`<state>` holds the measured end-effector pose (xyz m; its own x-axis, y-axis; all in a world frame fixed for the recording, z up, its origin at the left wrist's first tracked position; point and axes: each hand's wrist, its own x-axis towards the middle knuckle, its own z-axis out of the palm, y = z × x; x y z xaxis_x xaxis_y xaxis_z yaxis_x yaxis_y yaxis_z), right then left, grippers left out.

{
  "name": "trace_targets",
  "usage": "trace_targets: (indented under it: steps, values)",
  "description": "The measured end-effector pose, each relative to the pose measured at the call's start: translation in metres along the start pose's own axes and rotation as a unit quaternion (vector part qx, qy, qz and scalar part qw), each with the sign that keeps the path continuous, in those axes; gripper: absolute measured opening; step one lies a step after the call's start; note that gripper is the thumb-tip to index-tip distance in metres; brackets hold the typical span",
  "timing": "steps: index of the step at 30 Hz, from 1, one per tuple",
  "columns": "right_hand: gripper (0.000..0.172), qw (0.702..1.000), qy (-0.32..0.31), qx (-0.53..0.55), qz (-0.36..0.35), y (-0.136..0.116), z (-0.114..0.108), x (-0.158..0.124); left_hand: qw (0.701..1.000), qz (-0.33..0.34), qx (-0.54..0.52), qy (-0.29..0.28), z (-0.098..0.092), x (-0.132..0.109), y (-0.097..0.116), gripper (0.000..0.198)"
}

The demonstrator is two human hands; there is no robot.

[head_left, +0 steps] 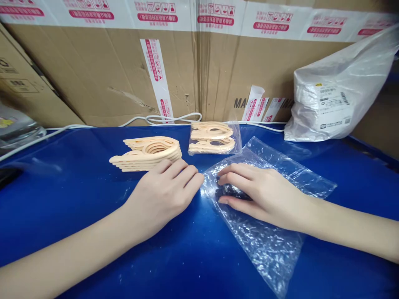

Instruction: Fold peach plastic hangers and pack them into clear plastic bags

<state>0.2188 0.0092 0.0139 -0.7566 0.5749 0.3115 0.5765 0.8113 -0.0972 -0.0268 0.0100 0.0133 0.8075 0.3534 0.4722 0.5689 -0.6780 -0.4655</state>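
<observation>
A clear plastic bag (274, 232) lies flat on the blue table (77, 199). My right hand (264, 193) rests on it, fingers stretched out towards its left edge. My left hand (165, 191) lies flat on the table just left of the bag, fingers extended, fingertips almost touching the bag's edge. Just beyond the left hand sits a stack of peach-coloured plastic pieces (149, 153). Behind the bag stands a sealed clear bag of the same peach pieces (213, 138).
Large cardboard boxes (187, 66) with red-and-white tape form a wall at the back. A white cable (168, 119) runs along their base. A white plastic-wrapped package (333, 104) lies at the back right. Something silvery in plastic (15, 124) sits at the far left.
</observation>
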Motion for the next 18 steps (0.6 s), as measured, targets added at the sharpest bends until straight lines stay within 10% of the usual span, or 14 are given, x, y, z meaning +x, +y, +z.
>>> trace_targets:
  steps: [10, 18]
  values:
    - [0.097, 0.998, -0.057, 0.040, -0.008, -0.009, 0.011, -0.007, 0.991, 0.036, 0.128, 0.012, -0.003, -0.001, -0.017, 0.037]
    - [0.111, 0.968, -0.230, 0.099, 0.029, -0.009, 0.002, -0.013, 0.989, 0.043, 0.144, -0.004, 0.000, -0.001, -0.017, 0.038]
